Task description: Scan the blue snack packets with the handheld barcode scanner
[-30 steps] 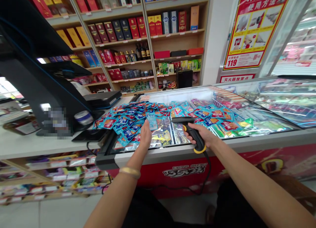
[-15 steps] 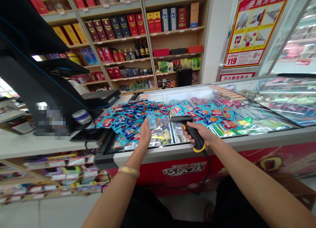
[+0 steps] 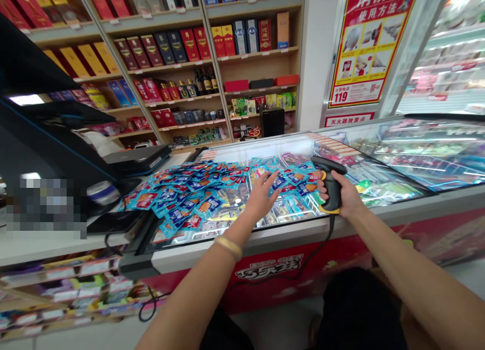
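Observation:
My right hand (image 3: 349, 197) is wrapped around the grip of a black and yellow handheld barcode scanner (image 3: 333, 188), held upright above the freezer's glass top, its cable hanging from the handle. My left hand (image 3: 261, 197), fingers spread, reaches over the near edge of a smaller pile of blue and red snack packets (image 3: 299, 176); whether the fingertips touch them I cannot tell. Farther left, a large heap of similar snack packets (image 3: 189, 188) covers the end of the glass.
A chest freezer (image 3: 182, 255) with goods under its glass stands before me. To the left are a counter (image 3: 22, 246), a dark monitor stand (image 3: 56, 148) and a white-and-blue roll (image 3: 103, 194). Shelves of boxes (image 3: 162, 49) line the back. The scanner's cable (image 3: 310, 256) droops over the freezer front.
My left hand has moved right, from near the large heap to the smaller pile, its fingers now spread. My right hand has carried the scanner right and tilted it more upright. The view has shifted.

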`<state>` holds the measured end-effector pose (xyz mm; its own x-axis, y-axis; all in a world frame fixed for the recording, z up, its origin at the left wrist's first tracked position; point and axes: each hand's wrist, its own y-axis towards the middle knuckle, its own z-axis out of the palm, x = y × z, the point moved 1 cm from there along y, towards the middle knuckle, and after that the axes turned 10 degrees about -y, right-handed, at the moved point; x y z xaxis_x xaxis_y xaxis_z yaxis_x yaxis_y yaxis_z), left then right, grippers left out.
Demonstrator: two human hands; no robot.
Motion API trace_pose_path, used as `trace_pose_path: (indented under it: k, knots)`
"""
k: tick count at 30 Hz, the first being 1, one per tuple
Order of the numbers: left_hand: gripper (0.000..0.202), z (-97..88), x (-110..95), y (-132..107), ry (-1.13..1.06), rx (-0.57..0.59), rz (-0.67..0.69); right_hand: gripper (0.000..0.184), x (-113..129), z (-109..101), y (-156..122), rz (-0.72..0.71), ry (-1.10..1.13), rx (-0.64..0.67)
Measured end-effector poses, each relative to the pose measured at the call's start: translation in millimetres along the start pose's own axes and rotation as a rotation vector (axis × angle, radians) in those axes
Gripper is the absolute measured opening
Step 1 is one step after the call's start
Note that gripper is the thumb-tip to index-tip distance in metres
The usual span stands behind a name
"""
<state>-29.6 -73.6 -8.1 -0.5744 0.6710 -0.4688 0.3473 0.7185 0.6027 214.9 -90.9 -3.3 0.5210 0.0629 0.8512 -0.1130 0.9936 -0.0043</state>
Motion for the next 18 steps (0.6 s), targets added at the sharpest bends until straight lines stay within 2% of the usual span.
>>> trace_pose_path:
  k: [2, 5, 7, 9, 12, 14, 18]
  knots:
    - [0.051, 27.4, -11.8, 19.1, 0.065, 0.081, 0.005, 0.015, 6.9, -13.5, -0.7, -0.008, 0.019, -0.068]
    - [0.046, 61.9, -22.8, 38.0, 0.196, 0.192, -0.073, 0.016, 9.3, -23.9, -1.9, -0.019, 0.073, -0.112]
    - [0.044, 76.1, -26.4, 44.4, 0.265, 0.24, -0.146, 0.019, 7.8, -25.1, -1.8, -0.024, 0.087, -0.107]
    - [0.045, 82.6, -28.6, 47.7, 0.304, 0.279, -0.197, 0.021, 5.8, -23.7, -1.0, -0.017, 0.086, -0.104]
    - [0.047, 81.3, -31.8, 49.2, 0.321, 0.326, -0.228, 0.021, 4.9, -21.1, -0.5, -0.012, 0.087, -0.119]
    - [0.05, 74.1, -33.8, 47.2, 0.319, 0.311, -0.219, 0.021, 5.8, -20.6, -1.2, -0.017, 0.086, -0.124]
    - [0.059, 41.8, -29.0, 32.5, 0.337, 0.149, -0.181, 0.022, 5.9, -19.4, -3.8, -0.031, 0.063, -0.118]
